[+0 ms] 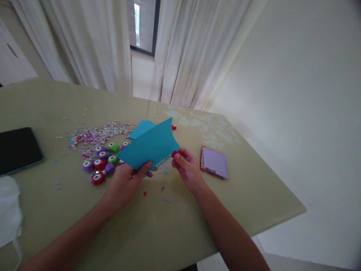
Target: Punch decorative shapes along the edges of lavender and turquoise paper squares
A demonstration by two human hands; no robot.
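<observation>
A sheet of blue paper is held up over the table, tilted, with a row of small punched holes along its near edge. My left hand grips it at the lower left, thumb on top. At the sheet's right corner, my right hand is closed around a small red craft punch, mostly hidden by the fingers. Several red, purple and green craft punches lie in a group left of my left hand. Another blue sheet rests partly behind the held one.
Colourful paper confetti is heaped at the left, with scraps scattered nearer. A stack of purple and red paper cards lies to the right. One more red punch sits farther back. A black tablet and white cloth-like item are at far left.
</observation>
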